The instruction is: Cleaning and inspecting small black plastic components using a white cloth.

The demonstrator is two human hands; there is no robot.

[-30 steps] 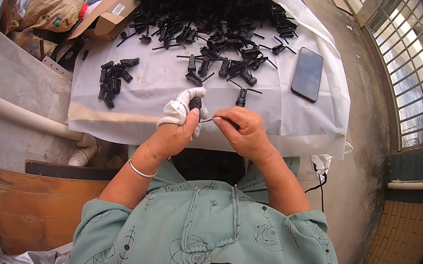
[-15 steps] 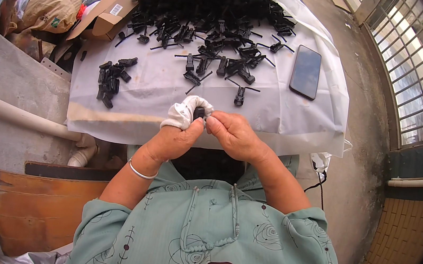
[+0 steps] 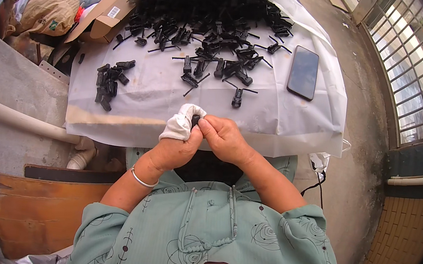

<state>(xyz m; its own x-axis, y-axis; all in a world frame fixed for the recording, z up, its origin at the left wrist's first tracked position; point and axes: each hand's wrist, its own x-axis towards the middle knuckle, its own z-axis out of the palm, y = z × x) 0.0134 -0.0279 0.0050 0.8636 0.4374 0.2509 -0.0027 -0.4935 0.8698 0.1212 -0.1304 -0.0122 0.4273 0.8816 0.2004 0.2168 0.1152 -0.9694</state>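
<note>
My left hand (image 3: 181, 141) is wrapped in a white cloth (image 3: 179, 123) over its fingers and grips a small black plastic part (image 3: 195, 120). Pressed against the same part, the thumb and fingers of my right hand (image 3: 222, 138) are pinched together; they hide most of it. Just beyond my hands, a single black part with two thin arms (image 3: 237, 98) lies on the white sheet (image 3: 147, 91). A big heap of similar black parts (image 3: 201, 8) covers the far side. To the left sits a small cluster of black parts without long arms (image 3: 108, 83).
A dark phone (image 3: 303, 73) lies at the table's right. An opened cardboard box (image 3: 110, 17) leans at the far left, beside a tan sack (image 3: 51, 7). A white pipe (image 3: 21, 116) runs along the left wall. A barred window (image 3: 415, 68) is on the right.
Both hands have come slightly nearer to my body, still together on the black part. The parts on the table look the same, apart from a small shift of the view.
</note>
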